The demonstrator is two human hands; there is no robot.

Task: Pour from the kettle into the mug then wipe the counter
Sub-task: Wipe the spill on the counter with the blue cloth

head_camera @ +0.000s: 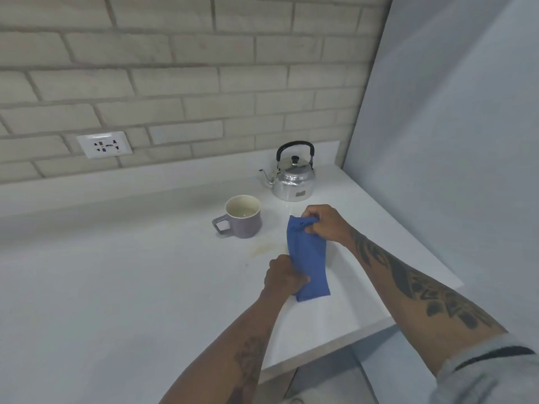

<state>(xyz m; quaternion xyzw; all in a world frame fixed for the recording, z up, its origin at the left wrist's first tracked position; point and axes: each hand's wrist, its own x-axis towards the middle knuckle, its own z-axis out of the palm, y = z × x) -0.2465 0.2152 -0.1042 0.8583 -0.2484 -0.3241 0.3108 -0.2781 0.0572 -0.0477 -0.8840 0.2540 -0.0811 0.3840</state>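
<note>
A folded blue cloth (308, 260) lies on the white counter (116, 272), stretched between both hands. My right hand (323, 223) pinches its far end; my left hand (284, 277) grips its near end. A shiny metal kettle (294, 177) with a black handle stands upright at the back, spout pointing left. The purple mug (243, 217) sits to the kettle's front left, handle to the left, with liquid at its bottom. A faint yellowish stain (264, 247) marks the counter just in front of the mug, left of the cloth.
A brick-pattern wall (189, 83) runs behind the counter with a white power socket (104, 144) at the left. A plain grey wall (452, 141) closes the right side. The counter's front edge (335, 342) cuts diagonally at lower right.
</note>
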